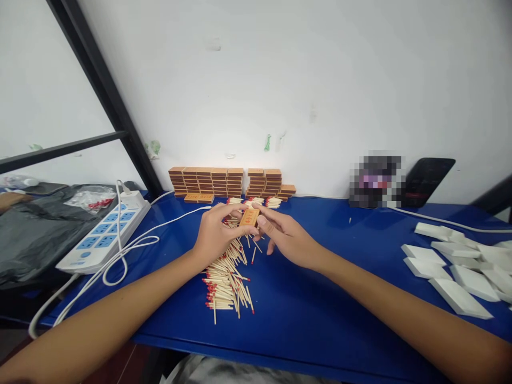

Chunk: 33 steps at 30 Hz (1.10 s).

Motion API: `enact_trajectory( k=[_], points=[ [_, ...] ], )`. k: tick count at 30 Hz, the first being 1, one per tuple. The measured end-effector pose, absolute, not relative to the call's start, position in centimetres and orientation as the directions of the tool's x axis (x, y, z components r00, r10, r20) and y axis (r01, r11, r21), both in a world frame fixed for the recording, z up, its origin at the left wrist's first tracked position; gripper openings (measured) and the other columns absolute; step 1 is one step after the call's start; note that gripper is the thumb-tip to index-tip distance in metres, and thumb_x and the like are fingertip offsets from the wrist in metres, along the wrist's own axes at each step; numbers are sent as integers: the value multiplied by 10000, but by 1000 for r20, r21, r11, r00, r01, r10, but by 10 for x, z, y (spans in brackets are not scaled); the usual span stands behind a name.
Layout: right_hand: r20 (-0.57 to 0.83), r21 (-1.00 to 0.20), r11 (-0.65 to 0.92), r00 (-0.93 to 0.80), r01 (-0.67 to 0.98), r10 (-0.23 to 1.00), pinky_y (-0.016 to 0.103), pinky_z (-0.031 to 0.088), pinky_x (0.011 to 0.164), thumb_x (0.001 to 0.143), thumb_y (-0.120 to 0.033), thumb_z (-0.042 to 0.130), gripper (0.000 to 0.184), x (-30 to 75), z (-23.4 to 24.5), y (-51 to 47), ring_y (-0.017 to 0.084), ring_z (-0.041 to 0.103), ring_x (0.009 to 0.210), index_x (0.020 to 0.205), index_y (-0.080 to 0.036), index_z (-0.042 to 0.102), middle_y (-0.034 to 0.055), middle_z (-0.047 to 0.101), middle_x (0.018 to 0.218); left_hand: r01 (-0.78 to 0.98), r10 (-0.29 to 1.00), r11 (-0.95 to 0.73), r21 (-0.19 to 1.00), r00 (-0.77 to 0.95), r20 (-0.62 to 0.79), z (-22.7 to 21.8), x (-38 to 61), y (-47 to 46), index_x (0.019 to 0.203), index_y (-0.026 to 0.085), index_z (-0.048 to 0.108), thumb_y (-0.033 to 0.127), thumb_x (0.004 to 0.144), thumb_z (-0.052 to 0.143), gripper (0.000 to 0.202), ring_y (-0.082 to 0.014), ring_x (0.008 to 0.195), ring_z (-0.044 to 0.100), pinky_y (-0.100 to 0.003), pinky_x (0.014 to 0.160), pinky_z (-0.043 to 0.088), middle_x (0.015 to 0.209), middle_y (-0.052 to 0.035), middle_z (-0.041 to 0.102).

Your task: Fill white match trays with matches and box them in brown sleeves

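A small orange matchbox (250,217) with red markings is held between both hands, above the blue table. My left hand (219,228) grips its left side, thumb along the near edge and fingers over the far edge. On the opposite side, my right hand (286,234) holds it with thumb and fingers. Below and around the hands lies a long heap of loose red-tipped matches (226,288). Behind them, small bundles of matches (272,202) lie near stacked matchboxes (208,181), which stand in rows against the wall.
A white power strip (108,232) with cables lies at the left, beside a dark plastic bag (44,229). White box pieces (464,266) are scattered at the right. A phone (429,181) leans on the wall next to a blurred-out object (374,181).
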State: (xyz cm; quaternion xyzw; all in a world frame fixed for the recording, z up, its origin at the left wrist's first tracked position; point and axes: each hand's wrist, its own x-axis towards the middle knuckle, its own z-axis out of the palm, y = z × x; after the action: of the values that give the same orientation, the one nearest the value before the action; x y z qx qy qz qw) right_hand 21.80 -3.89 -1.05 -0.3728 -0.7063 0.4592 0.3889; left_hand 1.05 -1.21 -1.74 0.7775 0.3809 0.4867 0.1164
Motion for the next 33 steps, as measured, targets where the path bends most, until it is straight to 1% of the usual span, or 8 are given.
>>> enact_trajectory(
  k=[6, 9, 12, 15, 18, 23, 27, 33],
  points=[
    [258, -912, 357, -396, 199, 881, 278, 595, 518, 1009, -561, 476, 641, 222, -13, -33, 203, 655, 866, 1556, -228, 447, 91, 688, 989, 517, 665, -706, 484, 249, 704, -14, 15, -19, 1166, 258, 735, 412, 765, 865, 448, -194, 808, 682, -340, 786, 528, 894, -15, 777],
    [250, -907, 344, -347, 243, 904, 294, 593, 528, 1015, -574, 451, 643, 226, -17, -28, 175, 652, 742, 1539, -201, 472, 75, 693, 907, 571, 717, -656, 494, 268, 643, -15, 18, -18, 1188, 247, 730, 351, 809, 812, 402, -210, 877, 707, -347, 813, 546, 994, -31, 790],
    [235, -888, 347, -352, 302, 906, 310, 593, 542, 1020, -570, 443, 628, 230, -19, -24, 137, 618, 617, 1515, -188, 500, 60, 696, 874, 606, 765, -624, 494, 340, 547, -12, 12, -8, 1120, 252, 760, 328, 810, 791, 320, -208, 881, 717, -323, 772, 555, 1021, -24, 790],
    [264, -882, 373, -352, 289, 898, 303, 588, 529, 1013, -547, 467, 609, 234, -18, -18, 174, 661, 717, 1479, -160, 520, 90, 706, 928, 607, 758, -648, 460, 449, 473, 7, -8, 11, 1082, 243, 773, 293, 787, 793, 300, -188, 852, 716, -305, 778, 559, 1015, -16, 791],
    [315, -856, 410, -311, 316, 897, 290, 564, 509, 1011, -523, 471, 537, 241, -17, -10, 197, 681, 803, 1382, -150, 578, 130, 707, 1062, 714, 775, -585, 385, 351, 527, 34, -43, 38, 1131, 194, 758, 277, 763, 787, 378, -198, 849, 707, -321, 786, 562, 1049, -54, 778],
    [398, -703, 512, -324, 494, 858, 307, 527, 613, 1021, -488, 464, 400, 257, -21, 5, 175, 671, 742, 1173, -180, 668, 92, 715, 1027, 822, 838, -488, 293, 349, 419, 48, -90, 84, 1079, 120, 768, 325, 712, 801, 422, -181, 665, 636, -291, 615, 487, 810, -63, 737],
    [448, -554, 577, -369, 600, 814, 323, 488, 709, 1036, -450, 440, 361, 264, -25, 11, 175, 638, 732, 1059, -188, 687, 68, 712, 946, 827, 838, -521, 214, 447, 312, 31, -88, 107, 1100, 143, 773, 367, 721, 801, 441, -206, 750, 651, -301, 671, 464, 907, -87, 759],
    [466, -466, 626, -428, 626, 774, 315, 447, 763, 1043, -418, 440, 328, 265, -22, 10, 184, 600, 802, 957, -198, 667, 59, 681, 920, 828, 824, -550, 106, 518, 230, 16, -69, 122, 974, 182, 805, 323, 739, 772, 276, -213, 724, 649, -288, 659, 405, 813, -59, 748]
  ],
)
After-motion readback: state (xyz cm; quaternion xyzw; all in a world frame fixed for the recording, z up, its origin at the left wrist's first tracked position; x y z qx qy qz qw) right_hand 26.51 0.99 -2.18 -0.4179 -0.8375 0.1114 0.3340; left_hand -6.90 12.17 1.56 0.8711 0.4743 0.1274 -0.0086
